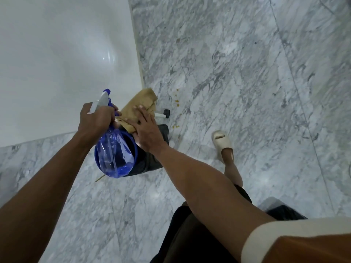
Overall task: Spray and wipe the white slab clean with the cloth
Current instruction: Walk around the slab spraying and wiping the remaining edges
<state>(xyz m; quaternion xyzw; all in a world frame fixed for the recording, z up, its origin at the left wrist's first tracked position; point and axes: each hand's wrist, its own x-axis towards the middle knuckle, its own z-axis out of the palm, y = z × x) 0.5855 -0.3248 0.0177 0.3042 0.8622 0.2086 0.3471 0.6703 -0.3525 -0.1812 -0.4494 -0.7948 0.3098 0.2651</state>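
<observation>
The glossy white slab (62,59) fills the upper left, its corner near the middle of the view. My left hand (96,120) grips the neck of a blue see-through spray bottle (114,154), whose white and blue nozzle points up toward the slab. A little liquid sits at the bottle's bottom. My right hand (147,130) lies with straight fingers on a tan cloth (140,101), just off the slab's near right corner. The cloth's lower part is hidden under my hand.
Grey-veined marble floor (247,92) surrounds the slab. A dark stool or bin (164,133) with a white leg and black foot (163,113) stands under my hands. Yellow crumbs (176,105) dot the floor. My foot in a cream slipper (223,143) stands to the right.
</observation>
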